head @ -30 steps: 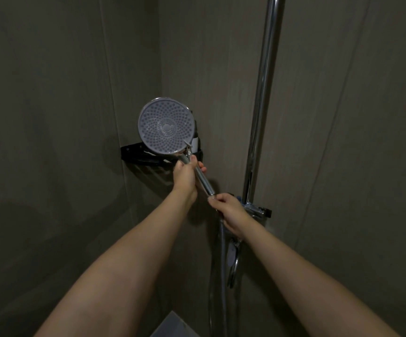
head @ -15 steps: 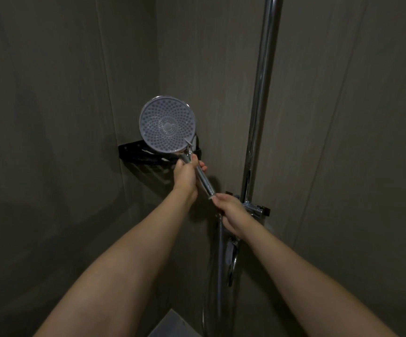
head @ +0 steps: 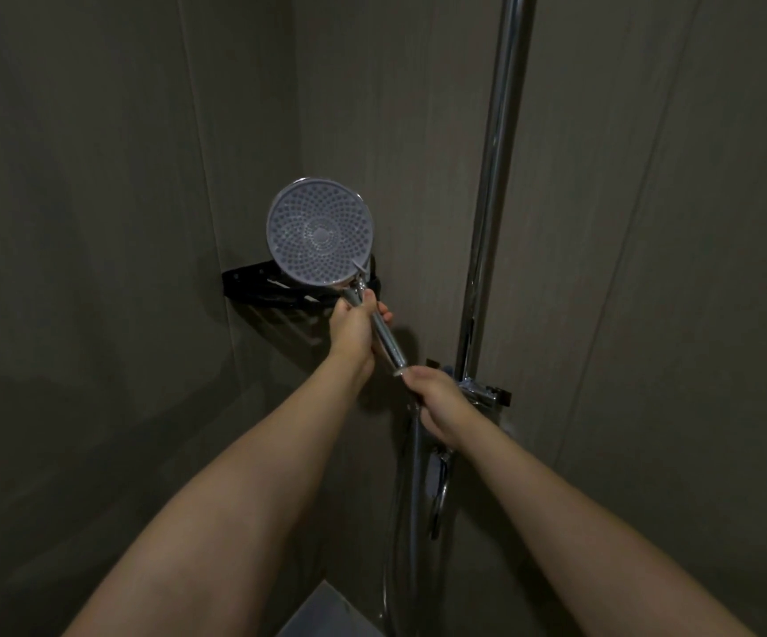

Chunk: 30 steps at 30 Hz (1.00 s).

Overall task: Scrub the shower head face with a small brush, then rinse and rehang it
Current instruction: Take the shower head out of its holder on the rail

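Head view: left hand (head: pixel 353 325) fingers grasp the shower head (head: pixel 320 232) handle; right hand (head: pixel 437 400) fingers grasp its hose end.

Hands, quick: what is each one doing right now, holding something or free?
Left hand: closed around the upper handle of the shower head.
Right hand: closed around the bottom end of that handle, where the hose joins.

Shower head (head: pixel 320 232) hides part of corner shelf (head: pixel 253 280).
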### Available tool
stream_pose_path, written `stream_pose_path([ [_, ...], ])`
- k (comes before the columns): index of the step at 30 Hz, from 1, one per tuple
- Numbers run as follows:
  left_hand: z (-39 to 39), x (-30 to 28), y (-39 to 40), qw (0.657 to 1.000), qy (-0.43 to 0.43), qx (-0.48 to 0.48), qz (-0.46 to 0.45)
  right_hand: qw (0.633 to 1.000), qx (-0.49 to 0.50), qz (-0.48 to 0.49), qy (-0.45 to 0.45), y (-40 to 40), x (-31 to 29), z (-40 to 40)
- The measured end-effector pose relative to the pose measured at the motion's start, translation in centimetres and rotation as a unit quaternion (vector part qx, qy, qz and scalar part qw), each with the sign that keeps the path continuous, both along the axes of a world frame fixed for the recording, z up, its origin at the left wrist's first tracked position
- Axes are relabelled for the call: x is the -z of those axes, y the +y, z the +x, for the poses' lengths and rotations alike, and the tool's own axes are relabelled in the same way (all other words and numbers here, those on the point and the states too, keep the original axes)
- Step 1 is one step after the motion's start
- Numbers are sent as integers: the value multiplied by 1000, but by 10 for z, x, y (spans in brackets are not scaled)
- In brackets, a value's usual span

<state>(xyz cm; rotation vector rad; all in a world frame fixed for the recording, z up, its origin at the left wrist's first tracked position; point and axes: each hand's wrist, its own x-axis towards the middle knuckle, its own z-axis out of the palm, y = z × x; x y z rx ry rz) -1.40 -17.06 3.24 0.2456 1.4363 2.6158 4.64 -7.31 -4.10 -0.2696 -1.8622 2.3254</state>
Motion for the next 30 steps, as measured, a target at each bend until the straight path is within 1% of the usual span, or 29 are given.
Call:
stream_pose_path([
  [2,0,1,0,1000,2,-3,-17,999,-10,44,-6,-3,0,2],
  [3,1,2,1,1000,1,-3,-19,999,-7,44,-1,-2,1,1],
  [6,2,1,2,1000,-7,-5,-7,999,17,-40,10,1,6,0],
  [7,2,1,3,1000,-7,-8,-6,999,14,-50,5,2,6,2],
  [11,3,2,5,1000,-2,-8,-4,1000,5,7,0,4,4,1],
  [14,4,1,6,1000,7,-5,5,1000,0,-9,5,6,7,-2],
  [16,4,0,5,1000,13,-1,-5,1000,-24,0,0,6,4,1],
  [19,6,0,7,1000,14,-8,-18,998,-45,37,7,8,-1,6],
  [23,8,3,9,999,18,-17,-42,982,-14,187,-24,10,4,5],
  [26,6,-3,9,999,12,-19,-23,986,-16,166,-19,14,15,6],
  [30,2,-12,4,1000,9,-21,7,981,6,189,-41,21,19,13],
])
